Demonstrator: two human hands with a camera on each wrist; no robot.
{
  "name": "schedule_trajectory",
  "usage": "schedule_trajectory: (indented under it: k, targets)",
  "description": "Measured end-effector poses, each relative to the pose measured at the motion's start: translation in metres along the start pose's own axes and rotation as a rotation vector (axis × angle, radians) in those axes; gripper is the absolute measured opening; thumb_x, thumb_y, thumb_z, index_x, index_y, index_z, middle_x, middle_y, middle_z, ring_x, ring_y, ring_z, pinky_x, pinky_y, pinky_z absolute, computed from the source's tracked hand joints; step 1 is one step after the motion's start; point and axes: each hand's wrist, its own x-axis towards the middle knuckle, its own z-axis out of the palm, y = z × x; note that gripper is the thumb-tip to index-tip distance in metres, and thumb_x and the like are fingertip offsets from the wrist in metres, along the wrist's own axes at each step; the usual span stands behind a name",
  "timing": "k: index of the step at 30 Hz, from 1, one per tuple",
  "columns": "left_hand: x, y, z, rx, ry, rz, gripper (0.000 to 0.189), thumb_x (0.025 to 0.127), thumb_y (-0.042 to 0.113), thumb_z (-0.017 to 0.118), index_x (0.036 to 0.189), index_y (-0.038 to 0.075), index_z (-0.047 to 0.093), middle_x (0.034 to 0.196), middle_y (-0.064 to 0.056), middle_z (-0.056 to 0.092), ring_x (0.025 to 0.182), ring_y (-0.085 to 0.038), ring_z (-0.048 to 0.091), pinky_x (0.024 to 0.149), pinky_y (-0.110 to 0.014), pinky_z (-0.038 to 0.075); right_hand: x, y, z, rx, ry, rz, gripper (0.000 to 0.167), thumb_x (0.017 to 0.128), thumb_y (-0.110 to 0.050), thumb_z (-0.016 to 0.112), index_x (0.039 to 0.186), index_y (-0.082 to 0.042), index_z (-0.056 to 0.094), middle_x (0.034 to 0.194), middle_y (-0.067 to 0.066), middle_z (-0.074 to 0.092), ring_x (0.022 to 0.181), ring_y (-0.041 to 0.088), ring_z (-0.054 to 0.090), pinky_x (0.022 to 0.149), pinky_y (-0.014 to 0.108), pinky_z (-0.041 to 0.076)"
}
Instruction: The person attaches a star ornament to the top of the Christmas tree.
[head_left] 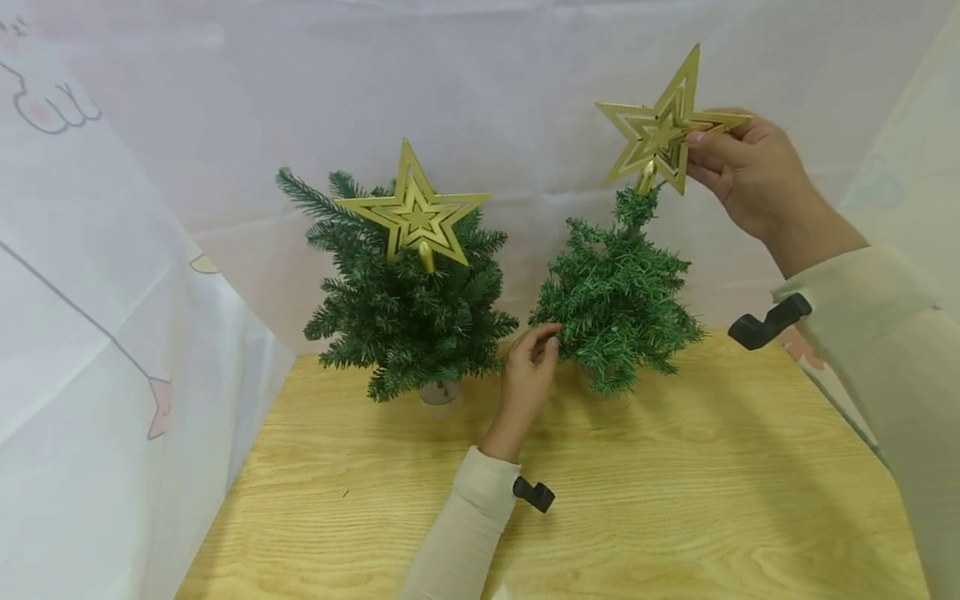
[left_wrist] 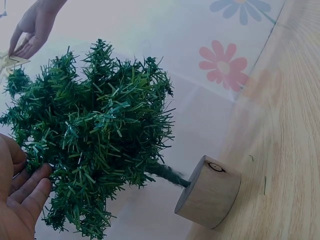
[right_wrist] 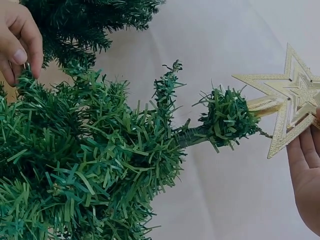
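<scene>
My right hand [head_left: 757, 171] pinches one point of a gold star tree topper [head_left: 663, 133] between thumb and fingers. The star's gold socket [right_wrist: 262, 106] meets the tip of the small green artificial Christmas tree [head_left: 618, 292] on the right; how far it sits over the tip is hidden by the needles. Low on that tree's left side, my left hand [head_left: 527, 375] pinches the end of a branch [left_wrist: 34, 162] with thumb and fingers. The tree's round wooden base [left_wrist: 209, 192] stands on the table.
To the left stands a darker, fuller Christmas tree [head_left: 420, 317] with a second gold star [head_left: 416, 215] at its top. The wooden table [head_left: 360, 500] carries both trees. A pale printed cloth [head_left: 480, 83] hangs behind and along the sides.
</scene>
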Motion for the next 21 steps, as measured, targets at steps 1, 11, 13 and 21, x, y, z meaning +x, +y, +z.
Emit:
schedule_trajectory:
  k: [1,11,13,21]
  targets:
    - [0.0,0.0,0.0,-0.001,0.001,0.001,0.027,0.103,0.022,0.052,0.126,0.013,0.063,0.124,0.002,0.06,0.109,-0.01,0.061,0.09,-0.023,0.051,-0.0001,0.0005,0.0006,-0.012,0.001,-0.003,0.021,0.093,0.011,0.057,0.114,0.007,0.058,0.117,0.018,0.059,0.107,0.027,0.065,0.093,0.034,0.051]
    - [-0.0004,0.001,-0.0006,0.005,0.006,0.003,0.026,0.103,0.018,0.053,0.126,0.013,0.063,0.124,0.002,0.059,0.109,-0.009,0.061,0.09,-0.023,0.051,-0.0023,0.0003,0.0059,-0.15,-0.022,-0.051,0.029,0.091,0.006,0.063,0.12,0.008,0.058,0.119,0.019,0.058,0.114,0.027,0.061,0.094,0.031,0.05]
    - [-0.0008,0.0011,-0.0005,0.004,0.005,0.004,0.026,0.103,0.019,0.053,0.126,0.013,0.063,0.124,0.002,0.059,0.109,-0.009,0.061,0.09,-0.023,0.051,-0.0027,0.0001,0.0066,-0.173,-0.025,-0.056,0.031,0.09,0.005,0.064,0.12,0.008,0.059,0.117,0.019,0.06,0.112,0.026,0.061,0.093,0.03,0.05]
    - [-0.0025,0.0025,-0.0008,0.009,-0.005,-0.008,0.028,0.103,0.022,0.052,0.128,0.012,0.062,0.125,0.003,0.059,0.109,-0.006,0.061,0.09,-0.022,0.051,-0.0017,-0.0037,0.0071,-0.261,-0.015,-0.012,0.036,0.087,-0.002,0.07,0.121,0.005,0.06,0.116,0.016,0.064,0.107,0.023,0.065,0.091,0.028,0.05]
